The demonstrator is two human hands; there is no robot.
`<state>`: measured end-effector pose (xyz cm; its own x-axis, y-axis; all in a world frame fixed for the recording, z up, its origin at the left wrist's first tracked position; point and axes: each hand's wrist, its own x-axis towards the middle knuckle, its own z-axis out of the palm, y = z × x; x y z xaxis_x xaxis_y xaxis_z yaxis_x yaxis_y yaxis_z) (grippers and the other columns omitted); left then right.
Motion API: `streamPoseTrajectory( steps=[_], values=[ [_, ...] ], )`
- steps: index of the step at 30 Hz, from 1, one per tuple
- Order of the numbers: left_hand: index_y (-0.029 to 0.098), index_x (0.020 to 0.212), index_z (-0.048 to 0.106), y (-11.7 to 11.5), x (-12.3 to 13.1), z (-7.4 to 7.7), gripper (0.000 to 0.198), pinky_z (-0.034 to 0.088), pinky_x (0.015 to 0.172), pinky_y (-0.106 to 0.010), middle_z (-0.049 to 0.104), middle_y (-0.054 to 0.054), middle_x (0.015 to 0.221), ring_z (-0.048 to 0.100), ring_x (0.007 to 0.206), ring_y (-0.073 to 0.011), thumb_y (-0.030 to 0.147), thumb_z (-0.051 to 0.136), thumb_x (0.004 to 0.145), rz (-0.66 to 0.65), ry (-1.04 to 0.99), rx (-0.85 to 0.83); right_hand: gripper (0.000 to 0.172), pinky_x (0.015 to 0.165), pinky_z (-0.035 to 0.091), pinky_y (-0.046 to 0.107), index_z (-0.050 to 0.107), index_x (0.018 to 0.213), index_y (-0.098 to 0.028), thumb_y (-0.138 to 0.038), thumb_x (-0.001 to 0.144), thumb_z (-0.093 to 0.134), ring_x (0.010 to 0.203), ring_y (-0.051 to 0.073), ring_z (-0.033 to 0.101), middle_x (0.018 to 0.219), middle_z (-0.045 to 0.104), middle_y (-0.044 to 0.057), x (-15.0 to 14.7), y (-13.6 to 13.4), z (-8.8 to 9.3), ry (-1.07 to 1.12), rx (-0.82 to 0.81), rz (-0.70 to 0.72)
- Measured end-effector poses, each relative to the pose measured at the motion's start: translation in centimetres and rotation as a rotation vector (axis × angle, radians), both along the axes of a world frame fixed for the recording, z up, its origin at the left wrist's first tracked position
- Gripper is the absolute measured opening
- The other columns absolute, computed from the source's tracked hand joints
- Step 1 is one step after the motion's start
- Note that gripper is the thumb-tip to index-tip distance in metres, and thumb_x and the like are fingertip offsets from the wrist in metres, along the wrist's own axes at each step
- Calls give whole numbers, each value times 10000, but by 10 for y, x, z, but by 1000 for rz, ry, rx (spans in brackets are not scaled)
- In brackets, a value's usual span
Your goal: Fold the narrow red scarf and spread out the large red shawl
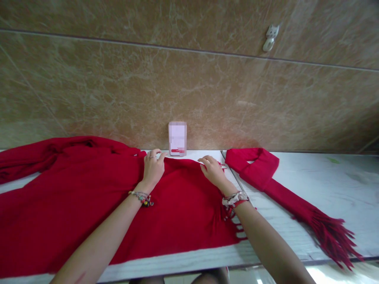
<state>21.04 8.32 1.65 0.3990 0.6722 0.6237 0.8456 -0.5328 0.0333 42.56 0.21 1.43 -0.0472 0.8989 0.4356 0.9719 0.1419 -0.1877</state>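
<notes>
A wide red scarf point(177, 209) with a fringed right end lies spread over the white table. My left hand point(153, 169) is at its far edge, fingers bent and closed on the cloth; a ring and a beaded bracelet show on it. Further right along the same edge, my right hand point(212, 170) has its fingers curled round the fabric, partly hiding the grip. Between the hands the edge runs nearly straight. Toward the left the cloth is bunched into loose folds along the wall.
A second red scarf point(284, 195), folded narrow with a loop and a fringed end, lies on the right. A phone point(177, 139) leans upright against the brown tiled wall point(118, 86). A small cat-shaped hook point(271, 38) is fixed above. The white table point(328, 197) has a seam.
</notes>
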Motion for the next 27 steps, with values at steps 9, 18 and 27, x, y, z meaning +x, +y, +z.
streamPoseTrajectory(
  steps=[9,18,27],
  values=[
    [154,1313,402,-13,14,-18,490,293,1021,-382,358,-121,1395,325,1271,-259,391,367,886,-250,350,-447,449,931,359,447,430,1290,-174,-381,894,390,1203,283,391,1319,440,149,-8,-15,-10,-223,-316,-15],
    [307,1391,214,-10,6,-14,694,99,1033,-557,53,-85,1489,25,1327,-372,643,341,796,-186,389,-655,436,1000,307,393,420,1300,-131,-260,884,417,1219,252,385,1337,427,158,-16,-10,0,-260,-131,6],
    [327,1391,165,-25,3,7,842,79,1035,-542,-59,-77,1473,-63,1312,-380,681,477,694,-192,554,-879,495,949,305,545,392,1330,-212,-445,895,348,1254,335,326,1382,366,158,-4,-9,-13,-241,-324,-76]
  ],
)
